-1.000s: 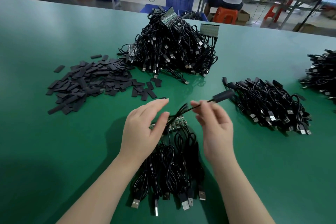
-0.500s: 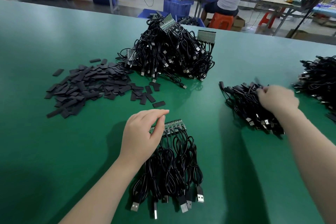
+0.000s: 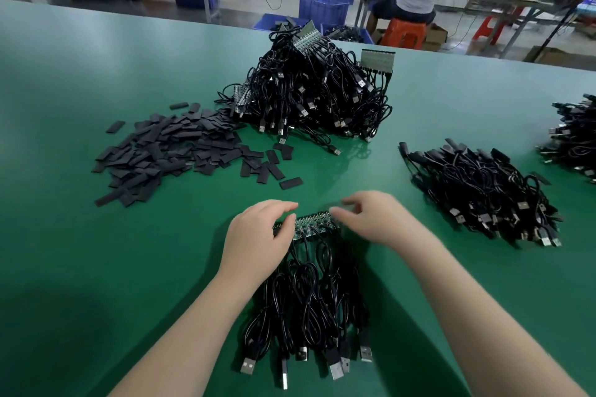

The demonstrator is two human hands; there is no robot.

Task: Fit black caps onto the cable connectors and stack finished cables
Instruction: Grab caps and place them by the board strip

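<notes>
— So, what are the fingers doing right now?

— Both hands sit at the green circuit strip (image 3: 314,224) in front of the person. The left hand (image 3: 258,235) has curled fingers (image 3: 285,207) over the strip's left end with the thumb at its near edge, so it looks pinched on it. The right hand (image 3: 371,219) has bent fingers (image 3: 350,201) at the right end; blur hides whether they grip or only touch, so I cannot tell.

— And the cables?

— A bundle of cables (image 3: 309,300) runs from the strip toward the person, plugs lying nearest. The loose black caps (image 3: 167,151) are heaped to the left, just beyond the hands. The finished pile (image 3: 480,193) lies to the right.

— What could go wrong?

— I'd judge that tugging one cable free might drag its tangled neighbours along, or lift the whole strip if the left hand slackens.

— Room to move?

— Bare green counter (image 3: 96,267) spreads wide on the left and between hands and finished pile. The big raw heap (image 3: 316,93) stands well back; the counter's far edge lies beyond it.
</notes>
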